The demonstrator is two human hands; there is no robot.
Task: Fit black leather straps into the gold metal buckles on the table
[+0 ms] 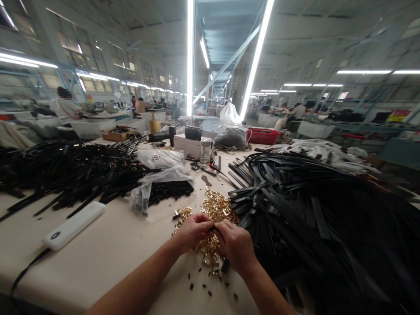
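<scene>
Head view: one clear bag (138, 200) held black pieces (171, 191), too many to count; a second, upright bag (230, 113) held dark material. One red basket (262, 135) and one glass jar (205, 153) stood farther back, contents indeterminable. The left hand (196, 228) and right hand (236, 244), fingertips nearly meeting, both pinched one small black item (213, 227) above uncounted gold buckles (216, 205). About nine black bits (191, 287) lay scattered nearer the person.

left hand (194, 229), right hand (236, 243) close together, both pinching; bare forearms (141, 271) converge
</scene>
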